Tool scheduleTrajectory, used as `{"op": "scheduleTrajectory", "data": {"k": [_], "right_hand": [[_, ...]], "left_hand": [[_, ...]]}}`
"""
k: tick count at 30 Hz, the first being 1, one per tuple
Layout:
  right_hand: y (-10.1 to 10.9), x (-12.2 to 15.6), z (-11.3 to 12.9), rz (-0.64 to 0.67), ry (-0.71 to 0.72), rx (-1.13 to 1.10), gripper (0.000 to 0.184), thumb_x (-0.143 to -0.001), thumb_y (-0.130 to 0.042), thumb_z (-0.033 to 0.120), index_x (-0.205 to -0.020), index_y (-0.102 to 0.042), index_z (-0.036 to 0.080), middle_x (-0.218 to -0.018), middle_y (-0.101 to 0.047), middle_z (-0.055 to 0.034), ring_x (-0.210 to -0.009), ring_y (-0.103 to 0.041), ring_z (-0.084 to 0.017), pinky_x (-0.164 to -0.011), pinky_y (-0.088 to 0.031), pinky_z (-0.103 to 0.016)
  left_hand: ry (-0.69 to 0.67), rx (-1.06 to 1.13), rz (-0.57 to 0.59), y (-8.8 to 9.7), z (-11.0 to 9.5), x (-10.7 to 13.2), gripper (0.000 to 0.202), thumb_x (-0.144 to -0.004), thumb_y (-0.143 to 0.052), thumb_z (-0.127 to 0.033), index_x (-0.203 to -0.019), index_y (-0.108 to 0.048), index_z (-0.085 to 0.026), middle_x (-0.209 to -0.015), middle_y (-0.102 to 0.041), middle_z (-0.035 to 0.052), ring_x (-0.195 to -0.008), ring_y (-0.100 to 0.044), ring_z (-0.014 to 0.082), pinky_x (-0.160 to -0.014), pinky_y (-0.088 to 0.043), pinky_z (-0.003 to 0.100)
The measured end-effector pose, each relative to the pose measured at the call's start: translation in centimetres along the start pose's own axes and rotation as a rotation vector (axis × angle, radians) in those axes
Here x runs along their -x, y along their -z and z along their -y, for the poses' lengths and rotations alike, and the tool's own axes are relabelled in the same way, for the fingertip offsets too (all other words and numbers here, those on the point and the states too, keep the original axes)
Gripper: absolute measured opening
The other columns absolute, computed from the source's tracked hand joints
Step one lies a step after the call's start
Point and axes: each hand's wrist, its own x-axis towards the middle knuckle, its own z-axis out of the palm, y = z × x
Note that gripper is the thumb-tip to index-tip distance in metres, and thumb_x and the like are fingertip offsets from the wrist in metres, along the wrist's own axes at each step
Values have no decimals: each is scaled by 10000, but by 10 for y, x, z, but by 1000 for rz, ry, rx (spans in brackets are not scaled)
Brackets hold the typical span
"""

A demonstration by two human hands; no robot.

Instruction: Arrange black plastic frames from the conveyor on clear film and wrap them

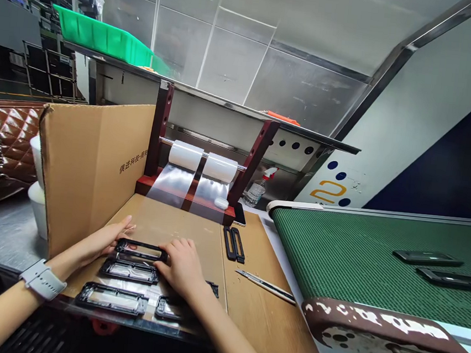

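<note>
A slim black rectangular plastic frame (142,249) with a long opening lies crosswise between my two hands. My left hand (107,237), with a pale watch strap on the wrist, is closed at its left end, thumb raised. The fingers of my right hand (183,263) grip the right end. Nearer to me, similar black frames rest on clear film: one frame (130,270) just below, a larger-looking frame (112,299) at the front left, and another frame (169,309) partly hidden under my right forearm.
Two film rolls (204,159) hang on a dark red stand (258,151) behind. A utility knife (266,286) and two upright-lying black frames (233,244) are to the right. A green conveyor belt (353,249) carries several black parts. A cardboard panel (94,168) stands left; a spray bottle (256,190) stands behind.
</note>
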Motion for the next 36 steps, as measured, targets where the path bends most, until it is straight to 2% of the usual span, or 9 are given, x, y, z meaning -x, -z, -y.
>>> {"op": "scheduleTrajectory", "data": {"k": [2, 4, 6, 9, 14, 19, 24, 30, 36], "right_hand": [[1, -1, 0, -7, -6, -13, 348, -830, -788, 328, -1133, -665, 210, -1048, -733, -54, -1039, -623, -245, -927, -418, -372], [1, -3, 0, -24, -24, -31, 403, -808, -808, 335, -1149, -643, 197, -1066, -732, -63, -1025, -631, -247, -921, -426, -374], [0, -4, 1, -42, -43, -49, 431, -784, -828, 336, -1132, -632, 176, -1046, -732, -74, -997, -639, -250, -906, -435, -375], [-1, -2, 4, -65, -48, -72, 394, -764, -845, 346, -1056, -644, 173, -1023, -725, -76, -994, -638, -251, -905, -435, -375], [14, 19, -16, -125, -125, -83, 209, -869, -744, 352, -1013, -669, 221, -1013, -715, -36, -1004, -625, -214, -905, -435, -339], [53, 50, -101, -213, -504, -4, 174, -993, -547, 255, -1104, -646, 166, -1077, -676, -80, -1047, -617, -223, -938, -466, -400], [64, 78, -161, -104, -766, 5, 302, -960, -633, 347, -1199, -607, 164, -1192, -634, -77, -1011, -649, -223, -864, -557, -433], [57, 71, -166, -70, -852, 22, 340, -963, -629, 340, -1256, -584, 173, -1272, -602, -93, -1090, -626, -249, -909, -542, -467], [70, 57, -155, -137, -868, 38, 302, -966, -626, 347, -1209, -609, 168, -1238, -619, -93, -1047, -639, -230, -886, -551, -435]], "left_hand": [[-137, -124, -105, -1, 4, 6, 648, -963, -326, -650, -1343, -520, -162, -1295, -657, 154, -1162, -645, 278, -1035, -458, 555], [-304, -278, -154, -4, 9, 17, 673, -967, -288, -645, -1418, -465, -179, -1495, -511, 161, -1393, -447, 290, -1175, -286, 548], [-459, -451, -87, -8, 15, 29, 653, -941, -361, -653, -1429, -491, -239, -1561, -445, 93, -1462, -335, 267, -1216, -206, 488], [-600, -698, 46, -14, 28, 40, 574, -885, -546, -602, -1397, -532, -344, -1524, -478, 19, -1423, -400, 267, -1178, -296, 472], [-653, -941, 26, -15, 46, 33, 587, -897, -525, -594, -1420, -477, -332, -1495, -468, 43, -1365, -459, 315, -1101, -380, 534], [-694, -1006, 7, -9, 66, 14, 625, -900, -426, -644, -1439, -434, -328, -1496, -451, 10, -1351, -473, 320, -1087, -374, 559], [-760, -1022, -34, -1, 101, -8, 541, -950, -373, -555, -1466, -379, -392, -1511, -445, -40, -1359, -476, 303, -1091, -403, 561], [-775, -973, -66, 4, 116, -22, 525, -950, -442, -494, -1467, -358, -459, -1515, -457, -68, -1366, -475, 325, -1108, -384, 602], [-797, -1014, -57, 4, 118, -25, 524, -960, -393, -487, -1474, -354, -392, -1511, -457, -6, -1362, -468, 310, -1086, -402, 584]]}}
